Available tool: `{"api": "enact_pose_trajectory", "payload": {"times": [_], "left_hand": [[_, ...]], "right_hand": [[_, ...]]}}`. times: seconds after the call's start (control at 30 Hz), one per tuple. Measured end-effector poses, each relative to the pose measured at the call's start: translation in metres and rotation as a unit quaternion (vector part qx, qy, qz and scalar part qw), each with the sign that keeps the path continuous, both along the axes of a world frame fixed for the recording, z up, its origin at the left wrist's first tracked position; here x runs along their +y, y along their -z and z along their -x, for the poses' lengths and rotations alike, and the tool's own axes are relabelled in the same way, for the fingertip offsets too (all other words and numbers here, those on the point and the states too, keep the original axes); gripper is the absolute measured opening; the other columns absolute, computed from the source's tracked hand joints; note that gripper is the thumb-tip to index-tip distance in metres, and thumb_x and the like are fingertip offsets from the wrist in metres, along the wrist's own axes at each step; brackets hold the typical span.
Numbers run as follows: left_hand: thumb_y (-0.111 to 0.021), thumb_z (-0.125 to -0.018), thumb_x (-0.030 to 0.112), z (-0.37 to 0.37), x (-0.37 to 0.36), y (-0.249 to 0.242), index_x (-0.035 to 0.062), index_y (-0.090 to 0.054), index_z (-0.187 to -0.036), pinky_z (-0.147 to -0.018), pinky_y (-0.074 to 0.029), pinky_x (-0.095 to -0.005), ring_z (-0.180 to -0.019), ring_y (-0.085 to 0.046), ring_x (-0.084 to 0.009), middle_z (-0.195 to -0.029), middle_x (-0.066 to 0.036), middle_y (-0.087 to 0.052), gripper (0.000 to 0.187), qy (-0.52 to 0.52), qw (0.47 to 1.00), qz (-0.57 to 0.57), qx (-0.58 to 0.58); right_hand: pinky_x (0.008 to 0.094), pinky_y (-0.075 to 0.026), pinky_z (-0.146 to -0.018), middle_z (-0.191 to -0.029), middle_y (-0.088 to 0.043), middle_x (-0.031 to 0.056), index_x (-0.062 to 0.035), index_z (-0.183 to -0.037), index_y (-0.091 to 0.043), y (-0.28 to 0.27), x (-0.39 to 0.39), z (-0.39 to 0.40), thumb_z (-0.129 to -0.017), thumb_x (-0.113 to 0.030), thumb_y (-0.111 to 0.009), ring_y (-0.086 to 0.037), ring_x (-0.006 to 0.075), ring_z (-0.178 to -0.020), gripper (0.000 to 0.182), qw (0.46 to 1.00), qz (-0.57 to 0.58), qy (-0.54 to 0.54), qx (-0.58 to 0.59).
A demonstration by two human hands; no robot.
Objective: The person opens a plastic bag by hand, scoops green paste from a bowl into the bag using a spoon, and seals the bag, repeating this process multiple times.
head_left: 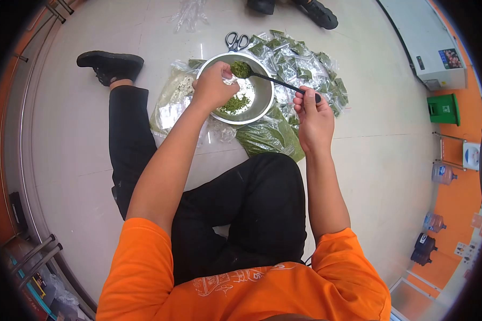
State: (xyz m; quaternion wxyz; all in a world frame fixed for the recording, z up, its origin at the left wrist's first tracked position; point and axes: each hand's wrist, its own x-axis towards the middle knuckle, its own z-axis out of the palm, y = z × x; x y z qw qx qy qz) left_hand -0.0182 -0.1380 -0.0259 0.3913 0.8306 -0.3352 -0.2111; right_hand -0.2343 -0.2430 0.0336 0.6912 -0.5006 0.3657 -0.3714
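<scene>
My right hand (311,115) grips the handle end of a long black spoon (278,82). The spoon's bowl is heaped with chopped green leaves (241,69) and hangs over a round metal pot (268,101). My left hand (215,85) is at the pot's left side, fingers pinched beside the spoon bowl on what looks like clear plastic. More green leaves (234,104) lie at the bottom of the pot. Right of the pot spreads a pile of small clear bags (305,67) with green contents. A larger bag of green leaves (270,136) lies in front of the pot.
Black-handled scissors (236,41) lie behind the pot. A clear bag with pale bits (171,104) is at its left. Empty-looking plastic (190,15) lies farther back. Another person's black shoes (320,13) show at the top. A green bin (443,109) stands at the right.
</scene>
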Motion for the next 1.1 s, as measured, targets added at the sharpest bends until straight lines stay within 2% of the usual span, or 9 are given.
{"api": "enact_pose_trajectory", "payload": {"times": [0.07,0.17,0.27,0.47,0.57,0.8,0.9,1.03,1.1], "left_hand": [[-0.078,-0.074,0.031,0.001,0.0,0.0,0.0131,-0.063,-0.12,-0.099,-0.039,-0.0465,-0.109,-0.065,-0.0232,-0.111,-0.002,-0.07,0.051,0.005,1.0,0.004,0.0],[-0.08,-0.073,0.028,0.006,-0.002,-0.002,0.0035,-0.061,-0.125,-0.095,-0.051,-0.0386,-0.107,-0.068,-0.0288,-0.115,-0.014,-0.07,0.06,-0.009,0.998,-0.006,-0.067],[-0.08,-0.074,0.029,0.006,-0.004,-0.001,0.0024,-0.061,-0.124,-0.093,-0.051,-0.0387,-0.106,-0.068,-0.0295,-0.115,-0.016,-0.07,0.06,-0.005,0.999,0.009,-0.052],[-0.079,-0.074,0.029,0.005,-0.007,0.003,0.0072,-0.064,-0.12,-0.096,-0.048,-0.0417,-0.109,-0.066,-0.028,-0.113,-0.011,-0.071,0.053,-0.01,0.998,0.056,-0.018],[-0.079,-0.076,0.018,0.005,-0.009,0.006,0.0019,-0.063,-0.115,-0.089,-0.052,-0.0343,-0.097,-0.069,-0.0237,-0.105,-0.012,-0.072,0.045,-0.006,0.993,0.116,-0.012],[-0.08,-0.077,0.017,0.007,-0.006,0.005,0.0024,-0.064,-0.111,-0.09,-0.051,-0.0336,-0.098,-0.066,-0.0205,-0.105,-0.01,-0.07,0.041,-0.015,0.989,0.148,0.006],[-0.08,-0.077,0.018,0.009,-0.004,0.01,0.0028,-0.064,-0.111,-0.092,-0.05,-0.0335,-0.102,-0.065,-0.0207,-0.106,-0.01,-0.069,0.04,-0.009,0.98,0.198,0.019],[-0.081,-0.079,0.019,0.012,0.0,0.024,0.0056,-0.064,-0.11,-0.095,-0.048,-0.0331,-0.102,-0.062,-0.018,-0.107,-0.007,-0.066,0.038,-0.029,0.964,0.255,0.076],[-0.08,-0.079,0.019,0.02,0.014,0.008,0.0054,-0.063,-0.11,-0.094,-0.048,-0.0333,-0.102,-0.062,-0.0185,-0.106,-0.007,-0.066,0.038,-0.007,0.971,0.233,0.047]], "right_hand": [[0.0253,-0.054,-0.077,-0.096,-0.068,0.0092,0.0054,-0.114,-0.064,-0.003,0.005,0.0,-0.103,-0.021,-0.058,-0.064,0.0118,-0.082,0.029,0.997,0.066,-0.004,0.039],[0.0254,-0.054,-0.077,-0.097,-0.069,0.0098,0.0045,-0.112,-0.066,-0.005,0.01,0.003,-0.103,-0.017,-0.058,-0.066,0.0127,-0.084,0.025,0.986,0.151,-0.018,0.071],[0.0253,-0.054,-0.077,-0.097,-0.069,0.0092,0.0035,-0.111,-0.067,-0.005,0.013,0.006,-0.102,-0.013,-0.059,-0.067,0.0136,-0.084,0.02,0.973,0.211,-0.04,0.086],[0.0253,-0.054,-0.075,-0.1,-0.066,0.0094,0.0035,-0.109,-0.068,-0.004,0.016,0.007,-0.1,-0.008,-0.061,-0.068,0.0141,-0.084,0.016,0.951,0.294,-0.072,0.066],[0.0251,-0.054,-0.074,-0.101,-0.066,0.0099,0.0034,-0.108,-0.068,-0.004,0.017,0.006,-0.099,-0.008,-0.061,-0.068,0.014,-0.084,0.016,0.947,0.306,-0.076,0.064],[0.0247,-0.053,-0.074,-0.101,-0.066,0.0094,0.0034,-0.108,-0.068,-0.004,0.02,0.006,-0.1,-0.008,-0.061,-0.067,0.0135,-0.083,0.016,0.934,0.345,-0.078,0.06],[0.0249,-0.053,-0.074,-0.101,-0.065,0.0093,0.0038,-0.108,-0.068,-0.007,0.022,0.004,-0.1,-0.009,-0.061,-0.067,0.0132,-0.082,0.017,0.94,0.335,-0.038,0.045],[0.0252,-0.054,-0.073,-0.095,-0.068,0.0115,0.0053,-0.11,-0.066,0.012,0.011,-0.002,-0.1,-0.011,-0.06,-0.067,0.0136,-0.08,0.02,0.973,0.201,0.041,0.107],[0.0238,-0.053,-0.071,-0.09,-0.069,0.0109,0.0065,-0.112,-0.064,0.033,0.002,-0.005,-0.101,-0.011,-0.059,-0.067,0.0122,-0.077,0.022,0.979,0.131,0.001,0.155]]}}
